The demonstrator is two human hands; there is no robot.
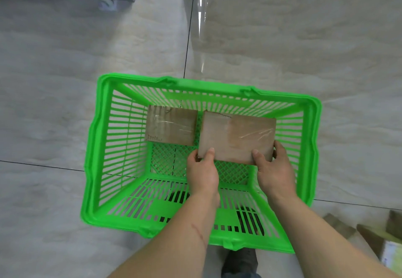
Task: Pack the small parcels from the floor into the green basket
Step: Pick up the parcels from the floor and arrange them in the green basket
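Cardboard, brown and flat-sided, makes up the parcel [237, 139] held over the green basket [95, 147]: a small rectangular box with a strip of clear, wrinkled tape across its top face and a ragged edge along its far side. Both hands carry it by its near edge, the left hand [203, 169] with its thumb on top at the near left corner, the right hand [275, 169] with its thumb on top near the right corner and fingers wrapped round the side, so each grip is closed on the box. It sits inside the basket's opening, toward the right wall, and whether it touches the bottom cannot be told. A second parcel [170, 126], also brown and taped, lies in the basket just left of the held one, against the far wall. The basket stands on a pale tiled floor [282, 38]; more cardboard boxes [369, 234] lie on the floor beyond its near right corner.
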